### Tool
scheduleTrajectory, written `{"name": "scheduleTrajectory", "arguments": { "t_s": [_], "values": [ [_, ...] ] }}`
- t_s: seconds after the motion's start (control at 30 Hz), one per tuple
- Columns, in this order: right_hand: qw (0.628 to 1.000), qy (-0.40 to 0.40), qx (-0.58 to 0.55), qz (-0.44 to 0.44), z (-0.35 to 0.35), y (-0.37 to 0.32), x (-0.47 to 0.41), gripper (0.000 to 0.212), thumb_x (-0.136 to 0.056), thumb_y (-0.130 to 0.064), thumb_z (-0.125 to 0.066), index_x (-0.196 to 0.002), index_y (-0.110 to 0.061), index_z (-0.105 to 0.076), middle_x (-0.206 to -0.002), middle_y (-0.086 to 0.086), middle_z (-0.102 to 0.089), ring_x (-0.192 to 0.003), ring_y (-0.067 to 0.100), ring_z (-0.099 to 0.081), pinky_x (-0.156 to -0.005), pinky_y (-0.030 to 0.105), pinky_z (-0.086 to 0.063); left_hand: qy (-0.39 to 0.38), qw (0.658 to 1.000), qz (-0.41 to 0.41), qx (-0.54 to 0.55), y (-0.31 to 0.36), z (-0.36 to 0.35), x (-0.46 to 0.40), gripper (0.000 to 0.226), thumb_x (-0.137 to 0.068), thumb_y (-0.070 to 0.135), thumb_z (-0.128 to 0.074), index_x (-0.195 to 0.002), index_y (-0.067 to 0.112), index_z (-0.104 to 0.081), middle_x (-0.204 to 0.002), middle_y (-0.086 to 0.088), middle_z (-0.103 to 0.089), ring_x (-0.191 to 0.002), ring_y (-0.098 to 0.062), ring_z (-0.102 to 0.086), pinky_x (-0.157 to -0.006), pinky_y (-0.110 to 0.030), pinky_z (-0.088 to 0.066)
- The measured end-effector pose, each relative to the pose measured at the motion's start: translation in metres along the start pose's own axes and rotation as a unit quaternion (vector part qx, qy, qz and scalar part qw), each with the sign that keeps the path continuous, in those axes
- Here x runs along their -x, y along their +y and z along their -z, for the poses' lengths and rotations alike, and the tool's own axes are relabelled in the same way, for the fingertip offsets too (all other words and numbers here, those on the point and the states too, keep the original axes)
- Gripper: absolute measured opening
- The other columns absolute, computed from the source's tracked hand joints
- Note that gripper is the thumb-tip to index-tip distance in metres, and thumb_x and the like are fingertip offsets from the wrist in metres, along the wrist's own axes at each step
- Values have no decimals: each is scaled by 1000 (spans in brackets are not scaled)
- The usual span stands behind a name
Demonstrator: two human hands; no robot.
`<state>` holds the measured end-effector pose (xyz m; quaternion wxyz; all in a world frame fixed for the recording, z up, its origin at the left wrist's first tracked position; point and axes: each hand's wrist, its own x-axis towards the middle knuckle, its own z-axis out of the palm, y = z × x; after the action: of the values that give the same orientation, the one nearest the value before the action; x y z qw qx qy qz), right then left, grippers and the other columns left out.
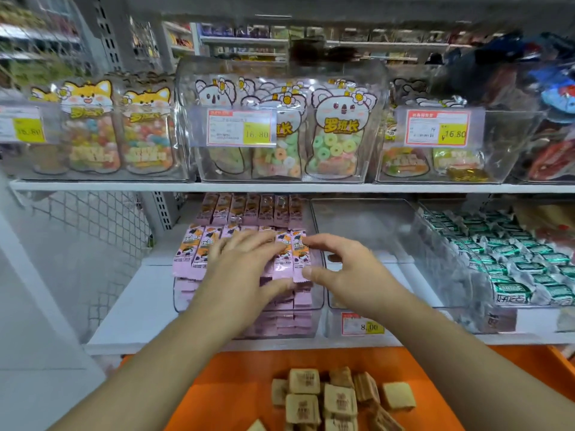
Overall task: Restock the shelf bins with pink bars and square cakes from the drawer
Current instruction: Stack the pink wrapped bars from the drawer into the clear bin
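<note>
Shelving point(298, 187) fills a shop aisle, two white tiers of clear plastic bins with more racks blurred far behind. On the lower tier, the pink bars point(291, 258) are stacked to the brim of the left bin point(249, 325), with a second row standing upright at its far end; that half of the restock looks close to finished. Just right of it, the middle bin point(389, 231) appears nearly empty above a price tag point(362, 324), so the square cakes seem yet to be moved. Those square cakes point(329, 399) lie heaped in the orange drawer point(242, 368), pulled out at the near edge below the shelf. Green-wrapped sweets point(510, 262) fill the bin to the right. On the upper tier, bags of ring candy point(336, 141) stand behind yellow price labels. The left hand point(245, 262) lies flat, fingers spread, pressing the top layer of bars, its grip released. The right hand point(339, 269) pinches the rightmost bars between thumb and curled fingers, apparently squaring the row.
</note>
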<state>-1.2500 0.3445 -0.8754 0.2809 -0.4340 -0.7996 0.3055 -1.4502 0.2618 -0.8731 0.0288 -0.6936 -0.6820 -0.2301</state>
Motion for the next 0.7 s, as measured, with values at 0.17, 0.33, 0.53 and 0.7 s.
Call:
{"name": "scheduleTrajectory", "arguments": {
  "t_s": [0.17, 0.33, 0.53, 0.7],
  "values": [
    [998, 7, 54, 19, -3, 0, 1, 50, -94, -39, -75, -141, -39, -60, -144, -20, -58, -135, 1, -49, -112, 23, -38, -20, 1000, -10, 1, -7, -6, 1, 72, -90, 72, -58, -154, 42, -42, -160, 21, -34, -149, -10, -24, -123, -40, -13],
    [995, 24, 80, 54, -9, 3, 1, 50, -97, -38, -71, -145, -32, -58, -143, -16, -54, -136, 4, -44, -118, 27, -35, -17, 1000, -24, -3, -10, -7, 5, 66, -95, 60, -37, -157, 38, -38, -161, 19, -33, -150, -9, -21, -123, -36, -11],
    [992, 24, 107, 60, -13, -1, 2, 51, -102, -35, -64, -152, -30, -52, -151, -12, -52, -143, 8, -34, -120, 24, -26, -20, 1000, -20, -4, -11, -7, 5, 58, -107, 52, -38, -162, 39, -26, -166, 22, -25, -154, -10, -13, -124, -34, -6],
    [996, 29, 79, 33, -10, -4, 8, 53, -103, -36, -62, -154, -35, -48, -149, -13, -50, -142, 4, -37, -116, 21, -29, -17, 1000, -14, 2, -12, -4, 8, 58, -105, 56, -38, -160, 41, -31, -166, 23, -26, -155, -9, -13, -124, -33, -4]
  ]
}}
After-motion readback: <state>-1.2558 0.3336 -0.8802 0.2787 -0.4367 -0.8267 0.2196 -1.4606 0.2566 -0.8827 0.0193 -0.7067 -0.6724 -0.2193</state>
